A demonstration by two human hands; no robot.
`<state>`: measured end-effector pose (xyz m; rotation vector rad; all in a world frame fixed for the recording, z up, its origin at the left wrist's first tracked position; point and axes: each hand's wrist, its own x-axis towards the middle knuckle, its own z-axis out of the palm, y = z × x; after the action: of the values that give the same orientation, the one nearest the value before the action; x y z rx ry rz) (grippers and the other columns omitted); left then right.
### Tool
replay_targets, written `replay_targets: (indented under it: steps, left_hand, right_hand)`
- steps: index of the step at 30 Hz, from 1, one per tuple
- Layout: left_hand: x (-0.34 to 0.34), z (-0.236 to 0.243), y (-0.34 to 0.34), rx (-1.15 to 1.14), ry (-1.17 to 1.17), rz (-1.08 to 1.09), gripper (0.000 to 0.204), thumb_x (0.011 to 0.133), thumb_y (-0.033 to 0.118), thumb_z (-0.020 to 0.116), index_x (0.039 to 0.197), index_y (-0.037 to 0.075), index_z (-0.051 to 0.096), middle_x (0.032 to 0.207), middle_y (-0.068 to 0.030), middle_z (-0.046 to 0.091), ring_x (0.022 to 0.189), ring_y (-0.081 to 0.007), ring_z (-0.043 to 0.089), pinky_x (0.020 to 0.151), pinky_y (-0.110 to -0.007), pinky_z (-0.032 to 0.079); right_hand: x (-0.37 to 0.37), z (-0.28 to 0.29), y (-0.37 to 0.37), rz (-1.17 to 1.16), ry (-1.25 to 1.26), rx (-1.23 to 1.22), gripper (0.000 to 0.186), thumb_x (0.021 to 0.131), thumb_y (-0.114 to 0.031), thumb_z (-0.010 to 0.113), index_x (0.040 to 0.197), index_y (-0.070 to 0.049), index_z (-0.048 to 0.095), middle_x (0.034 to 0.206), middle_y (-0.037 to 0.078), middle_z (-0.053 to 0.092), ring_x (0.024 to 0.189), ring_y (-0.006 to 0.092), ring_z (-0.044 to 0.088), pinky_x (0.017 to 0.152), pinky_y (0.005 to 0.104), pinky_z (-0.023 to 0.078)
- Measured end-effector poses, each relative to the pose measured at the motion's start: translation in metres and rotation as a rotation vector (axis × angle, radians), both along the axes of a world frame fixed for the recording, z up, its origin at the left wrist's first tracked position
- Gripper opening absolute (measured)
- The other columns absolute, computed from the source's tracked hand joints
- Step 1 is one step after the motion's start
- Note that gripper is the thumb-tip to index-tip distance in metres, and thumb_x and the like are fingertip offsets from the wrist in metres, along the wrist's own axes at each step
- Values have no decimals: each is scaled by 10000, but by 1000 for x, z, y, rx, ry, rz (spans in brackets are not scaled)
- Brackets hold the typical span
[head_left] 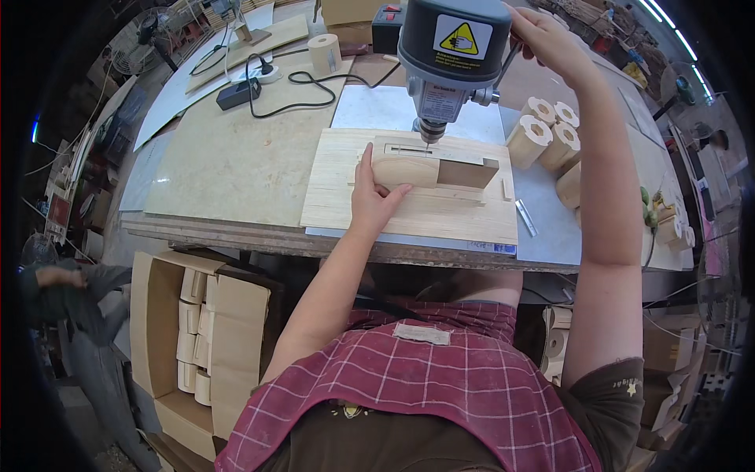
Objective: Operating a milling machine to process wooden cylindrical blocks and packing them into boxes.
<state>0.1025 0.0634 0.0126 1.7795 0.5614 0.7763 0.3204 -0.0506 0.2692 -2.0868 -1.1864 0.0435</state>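
Note:
A small bench drill press [425, 55] stands ahead of me, its chuck [430, 130] and thin bit pointing down. Beneath it, a pale wooden cylinder [405, 172] lies on its side in a wooden jig [468, 175] with a slotted metal strip [409, 149] on top. The bit's tip is at the strip near the slot; I cannot tell whether it enters the wood. My left hand [375, 198] grips the cylinder's left end, thumb toward me. Raised at the upper right, my right hand [544, 38] is wrapped round the press's lever handle [510, 59].
The jig rests on a light wooden board [472, 222]. Several hollow wooden cylinders [531, 135] stand to the right, near a metal strip [526, 219]. A black adapter [238, 94] and cable lie at left. Below, a cardboard box [240, 338] holds cylinders. Another person [71, 291] is far left.

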Motion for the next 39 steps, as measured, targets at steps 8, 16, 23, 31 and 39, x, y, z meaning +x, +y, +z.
replay_targets:
  steps: [8, 16, 23, 31, 39]
  left_hand:
    - [0, -9, 3, -33, -26, 5, 919, 630, 105, 758, 1363, 76, 205, 1146, -120, 426, 652, -140, 535, 568, -230, 478]
    - [2, -6, 1, -95, -25, -15, 917, 622, 85, 761, 1359, 67, 215, 1111, -112, 439, 725, -144, 542, 567, -226, 475]
    - [4, -8, 2, -47, -48, 11, 914, 610, 74, 764, 1354, 64, 233, 1097, -105, 448, 739, -143, 527, 587, -227, 465]
    - [7, -19, 2, 39, -178, 69, 910, 600, 102, 764, 1355, 86, 255, 1046, -92, 458, 688, -142, 498, 553, -243, 435]
    - [-3, -2, -1, 45, -28, 51, 943, 601, 164, 770, 1369, 117, 226, 987, -89, 470, 607, -155, 485, 555, -255, 436]
  right_hand:
    - [17, -21, 9, -96, -357, -9, 355, 885, -332, 438, 893, -14, 597, 776, 88, 605, 706, 170, 558, 644, 263, 425]
    - [-56, -32, -29, -129, -514, 145, 281, 850, -281, 485, 774, -26, 574, 666, 137, 567, 594, 244, 537, 568, 327, 420]
    - [-92, -61, -40, -188, -626, 274, 245, 821, -221, 522, 645, -50, 513, 566, 135, 518, 541, 317, 529, 486, 397, 393]
    - [-119, -103, -46, -167, -472, 423, 205, 819, -126, 564, 644, -39, 500, 557, 108, 462, 472, 258, 453, 452, 334, 362]
    - [-122, -152, -42, -138, -440, 542, 48, 817, -30, 547, 786, 6, 553, 610, 79, 476, 515, 178, 450, 460, 283, 350]
